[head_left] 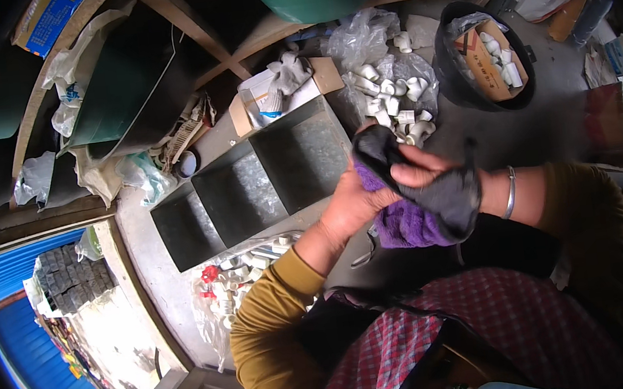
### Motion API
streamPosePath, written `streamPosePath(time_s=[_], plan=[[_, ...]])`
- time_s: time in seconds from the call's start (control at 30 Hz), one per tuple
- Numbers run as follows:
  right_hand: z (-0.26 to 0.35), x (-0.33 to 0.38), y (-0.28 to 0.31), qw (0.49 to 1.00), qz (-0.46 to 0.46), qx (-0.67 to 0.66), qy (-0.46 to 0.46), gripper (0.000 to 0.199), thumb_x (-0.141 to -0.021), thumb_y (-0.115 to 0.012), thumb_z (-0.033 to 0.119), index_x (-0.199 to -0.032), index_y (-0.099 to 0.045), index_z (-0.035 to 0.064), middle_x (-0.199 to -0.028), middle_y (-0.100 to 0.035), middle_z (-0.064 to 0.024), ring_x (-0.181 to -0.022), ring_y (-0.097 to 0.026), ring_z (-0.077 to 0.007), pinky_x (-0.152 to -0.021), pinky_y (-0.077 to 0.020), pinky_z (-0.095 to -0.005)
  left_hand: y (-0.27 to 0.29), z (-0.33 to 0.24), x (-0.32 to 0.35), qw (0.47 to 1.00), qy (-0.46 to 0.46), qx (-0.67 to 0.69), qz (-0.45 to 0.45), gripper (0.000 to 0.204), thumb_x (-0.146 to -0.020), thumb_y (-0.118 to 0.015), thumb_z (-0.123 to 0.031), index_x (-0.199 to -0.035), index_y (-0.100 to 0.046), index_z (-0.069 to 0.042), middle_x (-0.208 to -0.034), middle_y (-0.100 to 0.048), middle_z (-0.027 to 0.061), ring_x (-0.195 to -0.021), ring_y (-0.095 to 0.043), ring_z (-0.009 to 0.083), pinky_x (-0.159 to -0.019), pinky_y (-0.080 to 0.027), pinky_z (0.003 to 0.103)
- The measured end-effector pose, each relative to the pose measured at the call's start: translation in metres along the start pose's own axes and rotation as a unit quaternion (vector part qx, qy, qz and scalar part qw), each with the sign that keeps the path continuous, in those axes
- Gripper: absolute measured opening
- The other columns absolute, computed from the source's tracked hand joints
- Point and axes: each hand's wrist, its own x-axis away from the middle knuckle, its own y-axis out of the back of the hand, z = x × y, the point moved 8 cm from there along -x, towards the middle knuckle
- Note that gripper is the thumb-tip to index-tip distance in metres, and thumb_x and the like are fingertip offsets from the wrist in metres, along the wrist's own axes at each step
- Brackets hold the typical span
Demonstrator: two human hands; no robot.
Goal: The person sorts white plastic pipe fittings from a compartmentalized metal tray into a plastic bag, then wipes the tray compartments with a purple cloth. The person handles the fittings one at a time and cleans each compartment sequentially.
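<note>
1. At a cluttered workbench, seen from above: on the far left, beyond the bench edge, a blue shutter (8, 272) and a stack of grey goods lie in daylight.
2. Left of centre, a metal tray with three compartments (250, 186) sits on the bench; all three compartments look empty. Just in front of it lies a clear plastic bag of white fittings with red parts (236, 274).
3. At centre, the left hand (351, 205), in a mustard sleeve, is closed around a bunched purple cloth (406, 226), the palm pressed against it from the left.
4. Just right of that, the right hand (423, 171), a metal bangle (509, 193) on its wrist, pinches a dark grey cloth (448, 191) that is draped over it and over the purple cloth. Both hands are shut on fabric, held just above the lap and a checked apron.
5. Judged from the grips, the step in hand is working the two cloths together, either wiping the hands or pulling a covering on or off; which one cannot be told.
6. Any next move would first call for separating the grey layer from the purple one, since the two overlap.
7. Behind the hands, white pipe elbows (392, 98) lie heaped on clear plastic; to the right, a black bucket (460, 95) holds a small carton with more.
</note>
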Motion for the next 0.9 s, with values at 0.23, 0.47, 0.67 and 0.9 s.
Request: streamPosePath(time_s=[0.23,0.47,0.67,0.9], plan=[[0.014,-0.013,0.017,0.921,0.069,0.381,0.04,0.044,-0.086,-0.052,0.022,-0.121,-0.039,-0.0009,-0.103,-0.055,-0.016,-0.092,-0.056,-0.0217,-0.078,-0.0447,-0.0311,0.067,-0.023,0.058,0.963,-0.019,0.023,-0.268,0.056,-0.065,-0.055,0.013,-0.117,-0.04,-0.003,-0.099,-0.054,0.0074,-0.09,-0.054,0.0168,-0.079,-0.045,0.027],[0.039,-0.023,0.017,0.865,0.06,0.494,0.066,0.035,-0.078,-0.06,0.018,-0.108,-0.052,0.0028,-0.093,-0.058,-0.0139,-0.084,-0.059,-0.0241,-0.071,-0.0469,-0.0325,0.095,-0.061,0.175,0.844,-0.138,0.219,-0.47,0.047,-0.085,-0.05,-0.026,-0.123,-0.039,-0.001,-0.12,-0.048,0.0135,-0.109,-0.048,0.0257,-0.096,-0.036,0.039],[0.024,-0.042,0.007,0.869,0.109,0.48,0.038,0.036,-0.076,-0.06,0.013,-0.11,-0.052,0.0041,-0.1,-0.057,-0.0126,-0.085,-0.058,-0.0215,-0.07,-0.0469,-0.0305,0.084,-0.015,0.237,0.73,-0.143,0.294,-0.6,0.056,-0.085,-0.047,-0.041,-0.125,-0.037,-0.002,-0.122,-0.046,0.0134,-0.111,-0.046,0.0264,-0.097,-0.034,0.041],[-0.006,-0.043,-0.011,0.713,0.155,0.684,-0.012,0.038,-0.075,-0.059,0.014,-0.109,-0.052,0.0027,-0.107,-0.054,-0.0141,-0.096,-0.053,-0.0299,-0.083,-0.0428,-0.0343,0.088,-0.04,0.25,0.707,-0.189,0.348,-0.585,0.058,-0.088,-0.035,-0.047,-0.126,-0.037,-0.002,-0.123,-0.045,0.0148,-0.113,-0.044,0.028,-0.099,-0.032,0.042]])
